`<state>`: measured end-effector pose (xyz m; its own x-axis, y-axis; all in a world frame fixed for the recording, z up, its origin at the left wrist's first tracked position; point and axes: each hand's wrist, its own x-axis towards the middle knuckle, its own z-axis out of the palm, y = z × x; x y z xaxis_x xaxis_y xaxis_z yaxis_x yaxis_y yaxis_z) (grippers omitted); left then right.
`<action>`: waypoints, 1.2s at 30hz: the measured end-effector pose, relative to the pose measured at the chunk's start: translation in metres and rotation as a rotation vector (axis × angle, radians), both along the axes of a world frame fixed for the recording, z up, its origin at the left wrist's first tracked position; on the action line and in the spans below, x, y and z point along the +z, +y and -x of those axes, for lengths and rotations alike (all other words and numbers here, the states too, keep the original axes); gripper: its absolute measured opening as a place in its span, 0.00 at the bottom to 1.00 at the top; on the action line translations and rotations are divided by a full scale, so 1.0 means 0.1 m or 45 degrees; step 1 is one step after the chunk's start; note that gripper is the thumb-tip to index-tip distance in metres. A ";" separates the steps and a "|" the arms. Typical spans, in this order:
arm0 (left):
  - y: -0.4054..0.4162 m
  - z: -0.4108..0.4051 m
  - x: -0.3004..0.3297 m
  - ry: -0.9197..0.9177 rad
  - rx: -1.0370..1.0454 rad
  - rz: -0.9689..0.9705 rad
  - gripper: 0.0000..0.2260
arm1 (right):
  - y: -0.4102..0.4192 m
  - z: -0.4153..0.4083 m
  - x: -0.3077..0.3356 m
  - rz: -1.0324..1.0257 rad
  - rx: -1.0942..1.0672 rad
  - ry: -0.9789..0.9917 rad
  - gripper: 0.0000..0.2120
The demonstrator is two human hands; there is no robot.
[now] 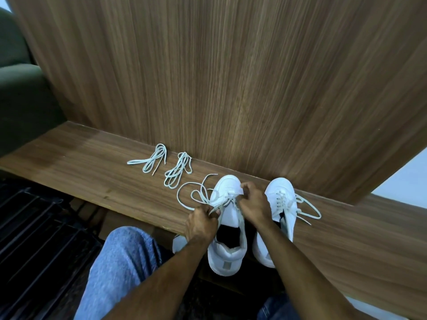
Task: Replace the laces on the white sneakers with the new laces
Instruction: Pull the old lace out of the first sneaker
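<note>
Two white sneakers on a wooden ledge, toes toward the wood-grain panel (pixel 231 77) behind it. The left sneaker (pixel 227 227) sits between both hands, heel hanging over the ledge's near edge. Left hand (pixel 203 224) is curled around a bunch of its loosened lace (pixel 196 196), gripping it at the shoe's left side; loops of that lace trail out over the ledge (pixel 92 162) to the left. Right hand (pixel 254 204) is over the tongue area near the toe, fingers curled and pinching at the lace or upper there; exactly what it pinches is hidden by the hand. The right sneaker (pixel 283 204) stands just beside the right hand, still laced, bow loops spilling off to the right.

Two spare laces lie bundled on the ledge left of the shoes, near the panel: one bundle (pixel 150 161) further left, the other (pixel 178 169) nearer the left sneaker. They are apart from each other and neither is touched.

Blue-jeaned leg (pixel 120 262) at bottom, dark grating (pixel 34 227) on the floor at left.
</note>
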<state>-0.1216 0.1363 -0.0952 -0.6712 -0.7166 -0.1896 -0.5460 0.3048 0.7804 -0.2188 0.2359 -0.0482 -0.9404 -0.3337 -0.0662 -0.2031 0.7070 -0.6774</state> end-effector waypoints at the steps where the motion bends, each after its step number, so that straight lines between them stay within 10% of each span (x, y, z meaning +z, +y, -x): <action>1: 0.00 0.00 0.00 -0.003 0.001 -0.005 0.10 | -0.01 -0.01 -0.02 -0.114 0.134 0.094 0.13; 10: 0.01 0.00 0.02 -0.019 0.028 -0.052 0.11 | -0.14 -0.13 -0.16 -0.727 0.450 0.473 0.11; 17: 0.01 0.01 0.02 -0.041 0.037 -0.047 0.09 | 0.02 0.04 0.13 0.614 -0.356 0.019 0.12; 30: 0.02 0.01 0.02 -0.056 0.006 0.010 0.10 | -0.10 -0.24 -0.26 -0.813 0.445 0.583 0.17; 36: 0.01 0.02 0.00 -0.064 0.003 0.022 0.10 | -0.06 -0.07 -0.05 0.313 -0.011 -0.010 0.14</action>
<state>-0.1234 0.1372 -0.0955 -0.6594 -0.7216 -0.2108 -0.5853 0.3168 0.7464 -0.2116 0.2298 -0.0536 -0.9429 -0.3329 0.0087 -0.1921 0.5225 -0.8307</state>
